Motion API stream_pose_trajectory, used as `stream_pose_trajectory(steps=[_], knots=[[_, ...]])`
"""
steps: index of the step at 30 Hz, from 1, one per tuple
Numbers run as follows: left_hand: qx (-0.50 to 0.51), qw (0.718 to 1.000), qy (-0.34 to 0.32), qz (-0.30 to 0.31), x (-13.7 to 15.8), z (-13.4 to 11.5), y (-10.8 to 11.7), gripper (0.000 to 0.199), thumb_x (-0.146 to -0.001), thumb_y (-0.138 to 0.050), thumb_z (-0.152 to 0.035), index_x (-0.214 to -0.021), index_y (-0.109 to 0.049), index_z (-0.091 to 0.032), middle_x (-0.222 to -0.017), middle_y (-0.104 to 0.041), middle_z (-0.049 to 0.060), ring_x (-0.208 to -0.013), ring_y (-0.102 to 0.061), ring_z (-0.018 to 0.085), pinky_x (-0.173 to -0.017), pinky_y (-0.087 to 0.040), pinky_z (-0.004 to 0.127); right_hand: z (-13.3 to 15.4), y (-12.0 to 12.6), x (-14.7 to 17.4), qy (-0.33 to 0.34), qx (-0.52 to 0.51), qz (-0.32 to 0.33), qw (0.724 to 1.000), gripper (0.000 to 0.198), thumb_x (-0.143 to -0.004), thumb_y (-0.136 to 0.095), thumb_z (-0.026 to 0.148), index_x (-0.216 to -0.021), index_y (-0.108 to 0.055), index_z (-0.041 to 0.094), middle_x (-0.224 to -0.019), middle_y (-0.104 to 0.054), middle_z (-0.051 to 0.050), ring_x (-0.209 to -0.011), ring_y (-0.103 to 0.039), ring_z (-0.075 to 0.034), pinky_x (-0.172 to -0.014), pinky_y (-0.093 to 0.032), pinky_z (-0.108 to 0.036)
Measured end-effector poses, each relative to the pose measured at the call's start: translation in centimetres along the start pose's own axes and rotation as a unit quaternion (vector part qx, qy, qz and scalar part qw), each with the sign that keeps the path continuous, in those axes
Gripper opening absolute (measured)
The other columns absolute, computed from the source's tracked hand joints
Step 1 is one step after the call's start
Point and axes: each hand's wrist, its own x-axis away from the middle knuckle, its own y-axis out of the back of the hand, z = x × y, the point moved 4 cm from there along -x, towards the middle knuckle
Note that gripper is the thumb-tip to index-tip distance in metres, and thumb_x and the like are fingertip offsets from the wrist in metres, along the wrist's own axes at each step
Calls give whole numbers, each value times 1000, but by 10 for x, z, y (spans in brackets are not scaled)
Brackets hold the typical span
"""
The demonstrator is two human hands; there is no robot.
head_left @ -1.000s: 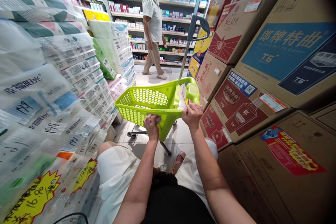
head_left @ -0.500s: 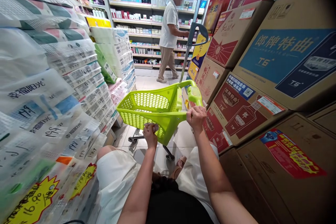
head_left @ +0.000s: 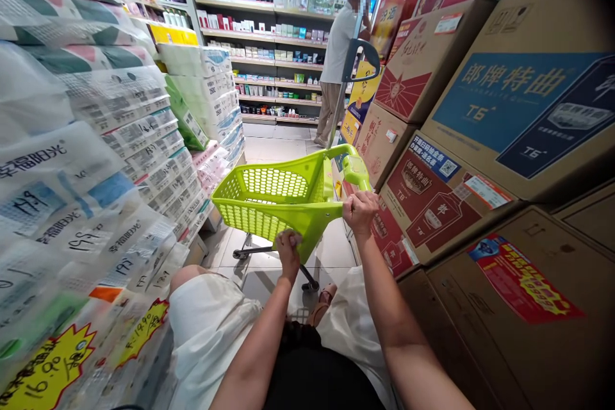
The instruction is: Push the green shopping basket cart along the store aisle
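Clasping with the right hand (head_left: 360, 210) the lime-green plastic handle (head_left: 356, 172) of a perforated lime-green shopping cart (head_left: 312, 221), between white plastic-wrapped packs (head_left: 86, 186) at left and brown cardboard cartons (head_left: 471, 168) at right. Holding the left hand (head_left: 289, 255) curled at the cart's near side; cannot tell whether around anything.

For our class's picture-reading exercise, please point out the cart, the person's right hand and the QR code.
Cart (head_left: 304, 221): head view, on its solid side panel.
Right hand (head_left: 361, 210): head view, on the back of the hand.
QR code (head_left: 448, 168): head view, on its middle.
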Motion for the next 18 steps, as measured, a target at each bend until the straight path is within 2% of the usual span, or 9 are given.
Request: stream_pose_trajectory(steps=[3, 5, 7, 9, 12, 14, 16, 18], knots=[[5, 993, -1, -122, -35, -27, 21, 29, -88, -46, -7, -109, -57, -23, -116, -52, 13, -118, -55, 26, -104, -48, 47, 0, -1, 0, -3, -8, 2, 1000, 30, -85, -51, 20, -56, -48, 22, -66, -53, -3, -72, -44, -20, -78, -32, -36], [2, 990, -30, -138, -62, -54, 31, 32, -89, -47, -7, -115, -57, -23, -125, -51, 14, -126, -52, 27, -108, -46, 45, 0, -3, 0, -4, -7, 1, 1000, 31, -86, -50, 21, -56, -48, 22, -66, -54, -3, -72, -44, -20, -79, -32, -36], [-2, 993, -63, -100, -80, -82, 32, 35, -89, -46, -5, -116, -60, -23, -128, -54, 14, -129, -51, 27, -110, -43, 46, -1, -4, 1, -3, -9, 3, 1000, 31, -88, -49, 22, -57, -50, 23, -67, -56, -4, -74, -46, -20, -80, -33, -36], [-3, 995, -95, -40, -87, -104, 30, 33, -91, -47, -6, -114, -63, -23, -127, -59, 12, -129, -51, 28, -112, -39, 47, -3, -3, 2, -1, -26, 4, 1000, 31, -90, -45, 22, -60, -54, 23, -69, -59, -4, -75, -48, -21, -82, -34, -36], [7, 987, -154, 44, -82, -127, 26, 29, -95, -49, -13, -116, -65, -24, -126, -65, 10, -127, -53, 27, -113, -36, 47, -5, 0, 2, -1, -65, 10, 998, 35, -93, -36, 20, -66, -59, 23, -73, -63, -4, -78, -51, -21, -84, -35, -36], [0, 980, -182, 82, -77, -133, 26, 30, -96, -51, -16, -120, -66, -26, -128, -66, 9, -127, -53, 27, -112, -36, 45, -5, 2, 1, -2, -81, 23, 996, 38, -94, -33, 18, -68, -60, 23, -75, -64, -4, -79, -52, -21, -85, -35, -36], [-33, 981, -168, 89, -77, -132, 27, 34, -95, -52, -15, -122, -67, -28, -131, -65, 9, -127, -54, 29, -111, -35, 48, -5, 4, 0, -1, -90, 33, 995, 38, -93, -31, 18, -68, -60, 23, -75, -63, -4, -79, -52, -21, -86, -35, -37], [-70, 988, -122, 68, -82, -127, 31, 36, -93, -51, -12, -121, -67, -28, -133, -66, 8, -123, -56, 30, -111, -32, 52, -3, 5, -2, 2, -100, 30, 995, 37, -93, -31, 19, -67, -59, 22, -74, -62, -4, -77, -51, -21, -85, -35, -37]])
